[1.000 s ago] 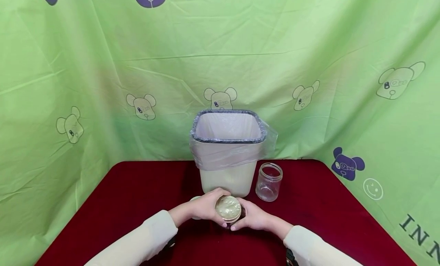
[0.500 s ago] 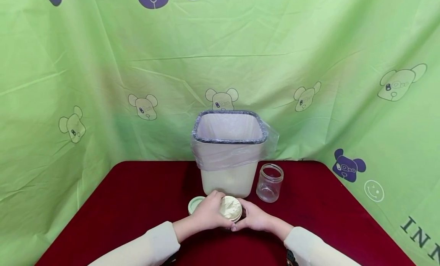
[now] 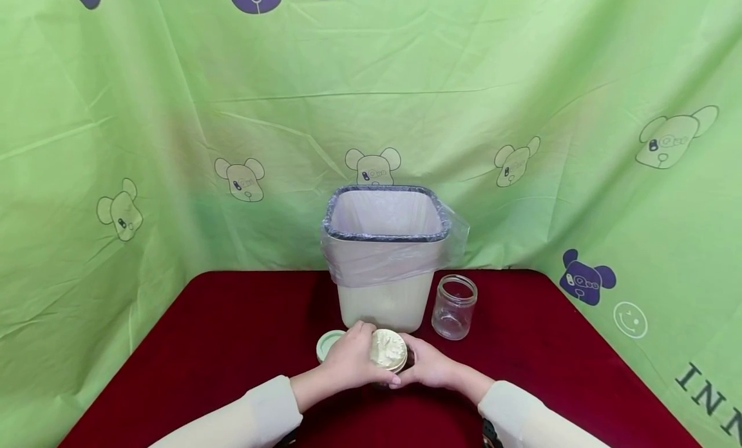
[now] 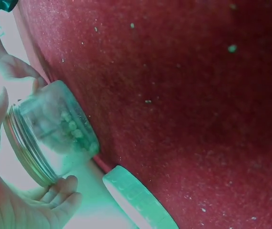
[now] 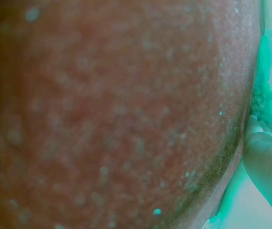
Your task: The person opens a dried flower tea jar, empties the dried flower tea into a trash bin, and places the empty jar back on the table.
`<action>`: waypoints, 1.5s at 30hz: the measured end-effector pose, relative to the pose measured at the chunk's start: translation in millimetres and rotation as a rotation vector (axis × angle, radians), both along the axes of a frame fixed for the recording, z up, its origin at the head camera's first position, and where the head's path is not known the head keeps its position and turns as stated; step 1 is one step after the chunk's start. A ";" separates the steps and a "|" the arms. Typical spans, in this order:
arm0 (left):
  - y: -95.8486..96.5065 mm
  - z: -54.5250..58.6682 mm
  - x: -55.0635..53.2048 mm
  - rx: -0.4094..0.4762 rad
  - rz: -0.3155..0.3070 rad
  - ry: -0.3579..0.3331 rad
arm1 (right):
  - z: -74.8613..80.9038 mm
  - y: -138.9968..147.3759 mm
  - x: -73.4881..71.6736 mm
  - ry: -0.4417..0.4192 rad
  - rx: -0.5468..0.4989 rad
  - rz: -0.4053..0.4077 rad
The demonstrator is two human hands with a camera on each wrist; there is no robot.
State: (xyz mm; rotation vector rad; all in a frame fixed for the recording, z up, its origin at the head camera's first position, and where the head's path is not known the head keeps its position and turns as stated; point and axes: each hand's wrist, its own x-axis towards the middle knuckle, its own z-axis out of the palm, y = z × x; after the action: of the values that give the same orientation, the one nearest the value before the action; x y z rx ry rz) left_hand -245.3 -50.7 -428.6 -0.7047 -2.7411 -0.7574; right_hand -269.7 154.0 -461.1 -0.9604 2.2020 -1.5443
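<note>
Just in front of the square-mouthed plastic waste bin [image 3: 379, 309], a clear glass jar [image 4: 64, 124] wears a shiny gold screw lid [image 3: 389, 350]; small pale lumps show through its side. The left hand [image 3: 350, 363] has its fingers curled round the lid, and the right hand's [image 3: 431, 365] grip the jar's body. In front of the bin, left of that jar, lies a round mint-green lid [image 4: 140, 199] (its side ribbed). An uncovered glass jar [image 3: 454, 314] stands just right of the bin, whose filmy liner [image 3: 379, 264] folds outward over the rim.
</note>
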 end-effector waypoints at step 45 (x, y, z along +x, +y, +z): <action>-22.6 7.3 -33.7 0.035 -0.329 -0.273 | 4.5 0.2 3.4 -0.022 0.039 -0.030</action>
State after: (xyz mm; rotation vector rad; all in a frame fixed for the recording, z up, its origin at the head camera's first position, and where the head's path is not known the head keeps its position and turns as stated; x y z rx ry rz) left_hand -279.0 -73.3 -421.3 -1.1396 -2.8762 -1.0369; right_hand -266.3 154.2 -456.6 -0.8985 2.2332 -1.5119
